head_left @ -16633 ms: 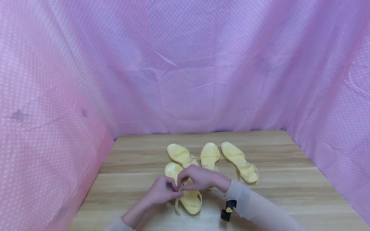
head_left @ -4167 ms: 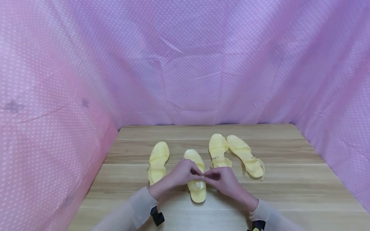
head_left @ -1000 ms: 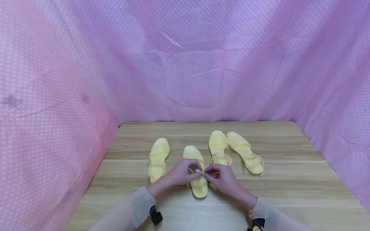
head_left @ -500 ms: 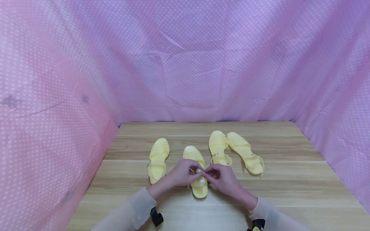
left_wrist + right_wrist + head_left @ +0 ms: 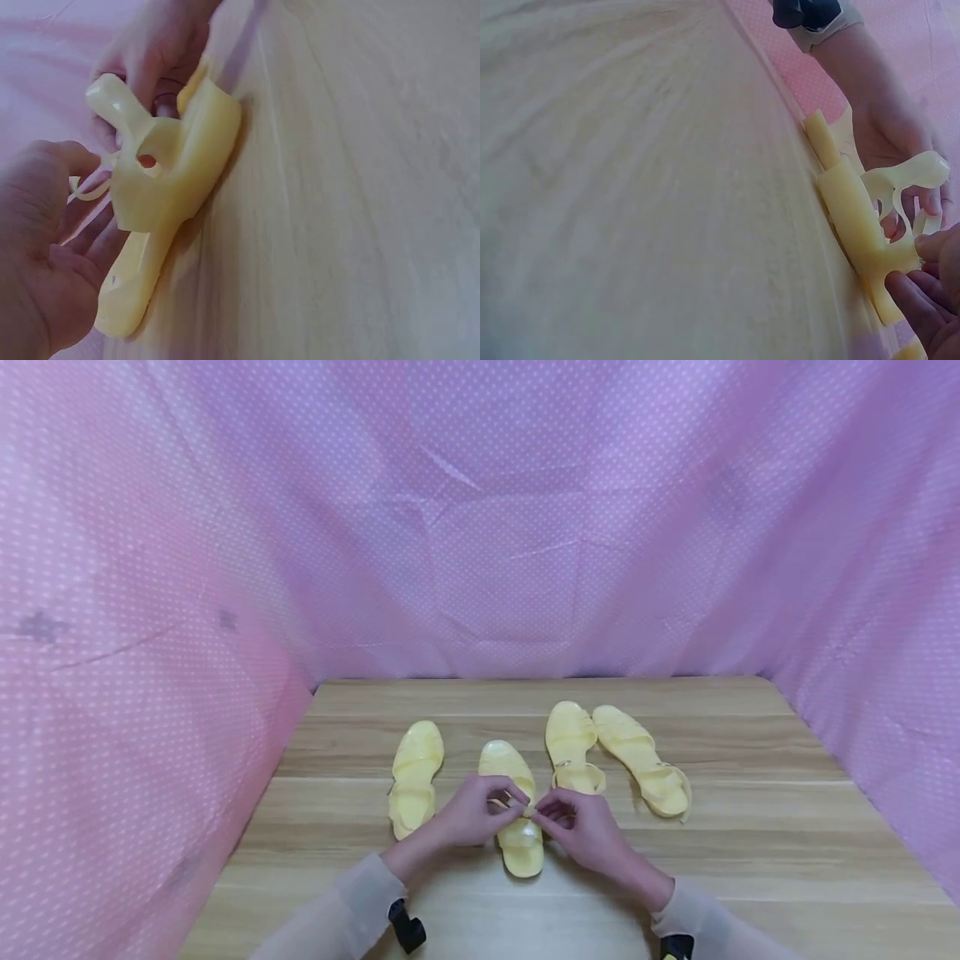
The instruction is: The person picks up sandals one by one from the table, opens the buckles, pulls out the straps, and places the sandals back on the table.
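Observation:
A pale yellow sandal lies sole down on the table, toe pointing away, between my two hands. My left hand reaches in from its left and pinches the thin ankle strap, which loops out by the fingertips in the left wrist view. From the other side my right hand pinches the same strap area with thumb and forefinger; its fingertips almost meet the left ones. The fingers hide the strap's fastening. In the right wrist view, the sandal's heel part stands up beside the hands.
Another yellow sandal lies left of the left hand, partly behind the forearm. Two more, an upright-lying sandal and a slanted sandal, touch near their toes at the right. Pink dotted cloth surrounds the wooden table.
Since the oldest frame, the two left sandals have been spread apart and straightened, and the right pair now touches. Over the last second the hands make only slight finger movements at the strap.

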`<state>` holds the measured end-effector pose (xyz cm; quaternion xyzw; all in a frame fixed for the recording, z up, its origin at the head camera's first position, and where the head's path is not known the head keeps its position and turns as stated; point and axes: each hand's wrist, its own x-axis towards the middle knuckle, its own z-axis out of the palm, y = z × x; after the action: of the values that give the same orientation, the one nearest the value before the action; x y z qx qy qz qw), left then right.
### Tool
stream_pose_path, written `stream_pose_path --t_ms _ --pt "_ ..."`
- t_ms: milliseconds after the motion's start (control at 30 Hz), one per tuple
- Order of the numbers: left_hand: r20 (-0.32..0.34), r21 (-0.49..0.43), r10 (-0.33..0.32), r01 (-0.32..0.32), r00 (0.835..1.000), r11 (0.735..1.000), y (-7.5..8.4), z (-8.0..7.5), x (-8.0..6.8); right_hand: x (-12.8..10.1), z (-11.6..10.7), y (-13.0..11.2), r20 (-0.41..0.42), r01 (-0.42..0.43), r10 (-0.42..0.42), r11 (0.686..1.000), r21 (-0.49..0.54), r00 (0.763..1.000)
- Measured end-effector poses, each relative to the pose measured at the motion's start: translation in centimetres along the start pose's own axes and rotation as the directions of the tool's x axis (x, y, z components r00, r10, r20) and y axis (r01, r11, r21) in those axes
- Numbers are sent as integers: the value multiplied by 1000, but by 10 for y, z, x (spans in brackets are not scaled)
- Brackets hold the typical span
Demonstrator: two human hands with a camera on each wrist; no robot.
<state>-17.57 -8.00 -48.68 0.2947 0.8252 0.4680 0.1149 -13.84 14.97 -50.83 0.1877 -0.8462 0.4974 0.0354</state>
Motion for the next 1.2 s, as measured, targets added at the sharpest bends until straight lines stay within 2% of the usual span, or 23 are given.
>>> stream_pose_path --t_ms 67,167,300,367,433,533,600,667,733,800,867,967,1033,1200 --pt "3 -52 -56 56 998 997 0 0 -1 -1 0 0 2 -7 7 1000 5 1000" --pt "1 -95 -93 93 996 991 3 1 -2 -3 -2 -1 12 -18 18 1000 -3 1000" --pt "13 -73 -48 49 999 996 6 3 -3 -7 -11 -10 86 -7 13 997 -73 996" --pt "3 -19 -23 23 1000 1000 7 4 -5 -9 -20 -16 110 57 -41 987 -151 993" --pt "-14 74 -7 8 1000 997 8 3 -7 -9 -31 -23 114 157 -133 957 -242 985" --pt "-23 224 5 0 1000 975 9 2 -8 -3 -45 -33 72 282 -277 868 -409 958" --pt "-15 301 8 -3 1000 954 9 1 -6 3 -49 -39 51 310 -326 821 -480 944" --pt "-13 322 12 -7 1000 947 10 2 -3 10 -46 -42 57 303 -322 795 -525 945" --pt "-27 332 17 -7 1000 943 12 3 0 16 -38 -42 95 305 -300 804 -511 949" --pt "-33 345 14 -1 999 939 14 4 2 20 -27 -39 155 309 -267 827 -470 951" --pt "-23 392 24 -13 999 920 15 6 3 22 -17 -36 187 290 -232 867 -405 954" --pt "13 469 39 -41 999 883 18 7 3 21 -7 -32 174 251 -201 903 -348 964" --pt "26 509 50 -56 998 859 20 7 1 20 -5 -31 150 237 -196 911 -337 969" --pt "22 578 96 -91 995 811 27 6 -2 22 -7 -32 134 239 -205 908 -343 970"
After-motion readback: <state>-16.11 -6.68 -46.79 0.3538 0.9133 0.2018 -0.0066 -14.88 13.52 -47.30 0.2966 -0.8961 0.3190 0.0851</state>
